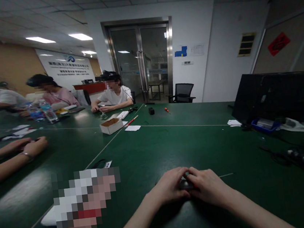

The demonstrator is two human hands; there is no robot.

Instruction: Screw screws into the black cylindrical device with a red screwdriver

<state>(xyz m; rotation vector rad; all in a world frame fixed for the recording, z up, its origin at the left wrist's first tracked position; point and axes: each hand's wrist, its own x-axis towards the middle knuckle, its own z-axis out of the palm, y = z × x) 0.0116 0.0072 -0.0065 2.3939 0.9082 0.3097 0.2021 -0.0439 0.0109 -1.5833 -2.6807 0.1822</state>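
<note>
One left hand and one right hand are gripping a dark rounded object at the worktop; I am judging its handling underway, completed and remaining steps being indeterminable.

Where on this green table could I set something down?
A wide bare patch of the green table lies beyond the left hand and right hand, short of the white paper slips and left of the black monitor. Another lies between the left hand and the white object. It's crowded at right: blue tray, dark cables.
</note>
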